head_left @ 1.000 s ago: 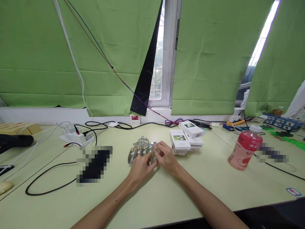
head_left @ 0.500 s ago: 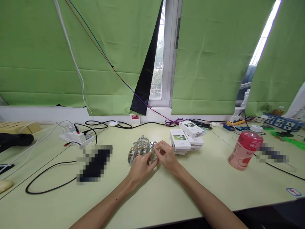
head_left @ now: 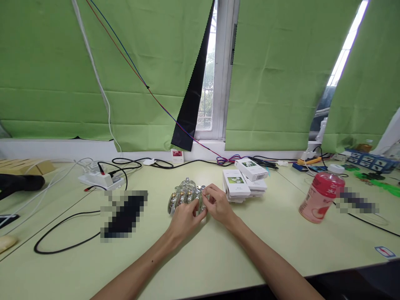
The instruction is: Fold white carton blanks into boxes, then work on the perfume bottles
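Note:
In front of me on the table lies a clear, shiny cluster (head_left: 183, 195) of rounded pieces with gold and silver parts, set in a row. My left hand (head_left: 186, 216) is closed at its near side, thumb and fingers together. My right hand (head_left: 220, 204) pinches at the right end of the cluster, its fingertips close to the left thumb. Whatever lies between the fingertips is too small or hidden to make out. Just right of the cluster, apart from my right hand, are stacked white boxes (head_left: 239, 191) with green pictures.
A pink drink bottle (head_left: 323, 193) stands to the right. On the left are a pixelated dark object (head_left: 126, 214), a looped black cable (head_left: 46, 253) and a white power strip (head_left: 101, 180). More cables run along the back, below green curtains (head_left: 275, 75).

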`<state>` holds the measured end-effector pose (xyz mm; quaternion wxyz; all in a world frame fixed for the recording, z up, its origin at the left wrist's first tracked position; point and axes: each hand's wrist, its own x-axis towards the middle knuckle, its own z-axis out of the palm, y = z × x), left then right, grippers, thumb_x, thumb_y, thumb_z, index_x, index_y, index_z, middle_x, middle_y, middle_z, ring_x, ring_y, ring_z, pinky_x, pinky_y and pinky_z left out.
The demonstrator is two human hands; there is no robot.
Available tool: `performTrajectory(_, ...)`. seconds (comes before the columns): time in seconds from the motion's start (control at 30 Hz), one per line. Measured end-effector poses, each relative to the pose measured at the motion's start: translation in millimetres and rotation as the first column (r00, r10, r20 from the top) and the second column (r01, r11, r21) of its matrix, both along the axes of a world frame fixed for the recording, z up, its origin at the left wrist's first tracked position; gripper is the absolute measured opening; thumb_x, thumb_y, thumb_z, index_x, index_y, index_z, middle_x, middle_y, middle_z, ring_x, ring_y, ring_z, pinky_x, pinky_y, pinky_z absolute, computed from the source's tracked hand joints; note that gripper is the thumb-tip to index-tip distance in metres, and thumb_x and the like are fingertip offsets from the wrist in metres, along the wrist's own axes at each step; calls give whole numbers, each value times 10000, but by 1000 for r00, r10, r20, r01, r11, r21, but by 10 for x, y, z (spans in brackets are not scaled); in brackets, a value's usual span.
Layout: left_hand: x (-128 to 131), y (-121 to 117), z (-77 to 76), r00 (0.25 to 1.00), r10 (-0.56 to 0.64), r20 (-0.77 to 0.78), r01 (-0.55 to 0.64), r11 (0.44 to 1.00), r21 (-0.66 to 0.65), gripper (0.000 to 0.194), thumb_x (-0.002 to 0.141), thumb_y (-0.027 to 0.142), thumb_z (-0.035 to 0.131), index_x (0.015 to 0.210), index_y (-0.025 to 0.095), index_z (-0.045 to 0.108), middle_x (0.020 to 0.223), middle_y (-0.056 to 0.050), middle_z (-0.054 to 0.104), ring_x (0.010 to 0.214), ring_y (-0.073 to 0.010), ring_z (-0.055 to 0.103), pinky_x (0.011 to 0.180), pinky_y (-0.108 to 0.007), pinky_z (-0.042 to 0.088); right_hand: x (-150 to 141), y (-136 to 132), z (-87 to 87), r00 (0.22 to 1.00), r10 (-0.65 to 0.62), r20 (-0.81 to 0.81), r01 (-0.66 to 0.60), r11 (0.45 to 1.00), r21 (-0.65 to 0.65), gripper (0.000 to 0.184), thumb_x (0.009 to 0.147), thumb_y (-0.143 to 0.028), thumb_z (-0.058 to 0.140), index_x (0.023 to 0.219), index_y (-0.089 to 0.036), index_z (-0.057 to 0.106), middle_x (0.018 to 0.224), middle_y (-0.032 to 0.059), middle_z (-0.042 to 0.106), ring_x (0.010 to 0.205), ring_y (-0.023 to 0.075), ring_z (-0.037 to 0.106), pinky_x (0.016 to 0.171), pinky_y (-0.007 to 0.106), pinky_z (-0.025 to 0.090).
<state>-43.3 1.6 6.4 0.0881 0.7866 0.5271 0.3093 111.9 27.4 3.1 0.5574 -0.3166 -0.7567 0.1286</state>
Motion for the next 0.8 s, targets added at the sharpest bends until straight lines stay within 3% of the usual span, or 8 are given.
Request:
performTrajectory(0.27,-1,17,-27,1000,8,2,-8,1000,15,380,869,474,501,617,219,375,513,40,462,481,-111,373,535,-261,267,-1,27,-23,997,1,-82,-5,998,-58,125,908,-192,567,788,-203,599,861,35,623,598,114,512,519,232,410)
performTrajectory(0.57,-6,16,-38,1000,6,4,-6,1000,10,349,860,445,501,621,215,393,515,44,450,484,-106,355,534,-263,272,6,-31,23,1000,10,-19,-11,1000,-22,155,917,-170,538,775,-196,593,871,33,600,581,100,487,525,221,422)
performTrajectory(0.8,-5,12,-35,1000,0,-9,0,999,45,371,879,459,505,614,215,418,503,39,468,468,-112,384,526,-263,270,-6,-9,-6,997,0,-78,-4,998,-56,144,914,-196,564,779,-194,613,875,44,632,586,110,508,515,235,420)
